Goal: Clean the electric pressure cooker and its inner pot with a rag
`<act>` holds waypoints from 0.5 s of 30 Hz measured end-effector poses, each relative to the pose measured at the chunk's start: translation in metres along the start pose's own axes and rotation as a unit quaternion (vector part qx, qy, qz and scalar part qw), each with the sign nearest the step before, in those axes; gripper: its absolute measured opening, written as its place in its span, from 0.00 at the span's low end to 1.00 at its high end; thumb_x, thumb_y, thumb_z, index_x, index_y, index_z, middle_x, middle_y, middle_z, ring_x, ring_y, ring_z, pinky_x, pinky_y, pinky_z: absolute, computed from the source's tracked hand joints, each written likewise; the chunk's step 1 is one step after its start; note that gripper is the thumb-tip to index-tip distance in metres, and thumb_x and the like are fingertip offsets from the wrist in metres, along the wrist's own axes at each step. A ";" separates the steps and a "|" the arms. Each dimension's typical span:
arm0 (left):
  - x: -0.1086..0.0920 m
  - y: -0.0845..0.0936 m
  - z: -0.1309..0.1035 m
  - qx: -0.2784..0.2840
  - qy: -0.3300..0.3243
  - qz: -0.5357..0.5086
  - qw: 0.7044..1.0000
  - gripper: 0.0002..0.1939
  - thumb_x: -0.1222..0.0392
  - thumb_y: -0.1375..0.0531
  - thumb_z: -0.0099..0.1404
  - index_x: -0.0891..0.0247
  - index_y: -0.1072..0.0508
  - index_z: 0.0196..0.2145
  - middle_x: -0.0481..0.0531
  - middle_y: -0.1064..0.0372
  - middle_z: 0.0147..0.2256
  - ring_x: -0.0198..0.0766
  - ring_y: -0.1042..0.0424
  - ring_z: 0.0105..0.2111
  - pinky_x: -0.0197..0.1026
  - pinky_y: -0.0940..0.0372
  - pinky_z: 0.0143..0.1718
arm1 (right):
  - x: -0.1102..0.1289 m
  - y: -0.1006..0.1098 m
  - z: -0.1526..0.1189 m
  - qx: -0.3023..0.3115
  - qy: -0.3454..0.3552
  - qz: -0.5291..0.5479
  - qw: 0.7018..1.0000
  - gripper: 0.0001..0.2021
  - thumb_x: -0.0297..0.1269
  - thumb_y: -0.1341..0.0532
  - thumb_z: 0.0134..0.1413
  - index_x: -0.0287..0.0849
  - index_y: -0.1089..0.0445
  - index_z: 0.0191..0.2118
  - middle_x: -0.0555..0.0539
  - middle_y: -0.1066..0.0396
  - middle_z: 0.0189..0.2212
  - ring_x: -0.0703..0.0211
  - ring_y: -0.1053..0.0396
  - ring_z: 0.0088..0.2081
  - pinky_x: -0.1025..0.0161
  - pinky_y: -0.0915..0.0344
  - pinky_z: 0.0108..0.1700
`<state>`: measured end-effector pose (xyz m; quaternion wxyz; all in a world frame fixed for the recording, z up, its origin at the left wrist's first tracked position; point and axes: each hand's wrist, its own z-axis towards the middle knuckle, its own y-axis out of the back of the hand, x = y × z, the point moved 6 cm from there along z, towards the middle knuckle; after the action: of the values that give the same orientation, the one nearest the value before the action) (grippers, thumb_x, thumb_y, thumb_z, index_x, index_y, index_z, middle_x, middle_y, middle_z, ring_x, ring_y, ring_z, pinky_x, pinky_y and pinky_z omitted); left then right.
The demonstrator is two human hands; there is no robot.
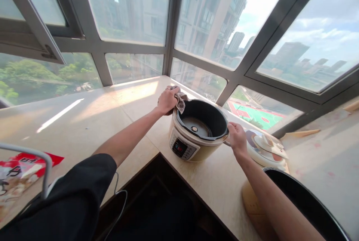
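An electric pressure cooker (206,153) without its lid stands near the corner of the counter, its control panel facing me. Its dark inside shows a round centre piece at the bottom. My left hand (167,101) is closed on a patterned cloth (181,103) at the cooker's left rim. At the right side, my right hand (237,136) has its fingers wrapped round the cooker's side handle.
The cooker's lid (266,145) lies to the right on the counter (126,121). A large black inner pot (297,192) is at the lower right. A red food packet (25,166) and a grey metal bar are at the left. Windows surround the corner.
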<state>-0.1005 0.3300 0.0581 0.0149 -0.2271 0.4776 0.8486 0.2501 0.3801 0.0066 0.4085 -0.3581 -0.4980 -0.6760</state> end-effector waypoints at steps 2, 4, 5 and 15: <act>0.001 -0.002 -0.007 0.027 0.008 0.016 0.999 0.28 0.64 0.47 0.66 0.54 0.31 0.63 0.64 0.39 0.59 0.53 0.28 0.49 0.51 0.31 0.49 | 0.002 0.000 -0.001 0.003 0.002 -0.008 1.000 0.24 0.52 0.42 0.48 0.38 0.27 0.43 0.39 0.24 0.42 0.44 0.29 0.48 0.51 0.36 0.53; 0.001 -0.001 -0.016 0.077 -0.001 0.044 0.996 0.27 0.63 0.48 0.67 0.54 0.31 0.63 0.65 0.39 0.58 0.54 0.26 0.47 0.52 0.30 0.46 | 0.003 0.001 -0.001 0.000 0.004 -0.008 1.000 0.23 0.51 0.42 0.47 0.38 0.27 0.43 0.39 0.24 0.42 0.45 0.29 0.48 0.52 0.36 0.53; 0.000 -0.001 -0.022 0.099 -0.010 0.057 0.993 0.27 0.63 0.48 0.67 0.53 0.32 0.63 0.66 0.39 0.58 0.54 0.26 0.46 0.52 0.30 0.45 | 0.003 0.001 -0.001 -0.003 0.003 -0.005 1.000 0.22 0.51 0.41 0.47 0.39 0.27 0.42 0.39 0.24 0.42 0.45 0.29 0.48 0.52 0.36 0.53; -0.004 0.018 -0.075 0.127 -0.055 0.202 0.970 0.32 0.68 0.53 0.69 0.50 0.39 0.68 0.65 0.58 0.71 0.60 0.30 0.54 0.56 0.30 0.46 | -0.001 0.000 0.001 -0.008 0.005 -0.021 1.000 0.23 0.52 0.42 0.46 0.38 0.27 0.42 0.40 0.24 0.40 0.47 0.28 0.45 0.54 0.35 0.49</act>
<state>-0.0736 0.2593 0.0406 -0.1012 -0.0750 0.6161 0.7775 0.2510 0.3814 0.0061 0.3934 -0.3474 -0.4982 -0.6902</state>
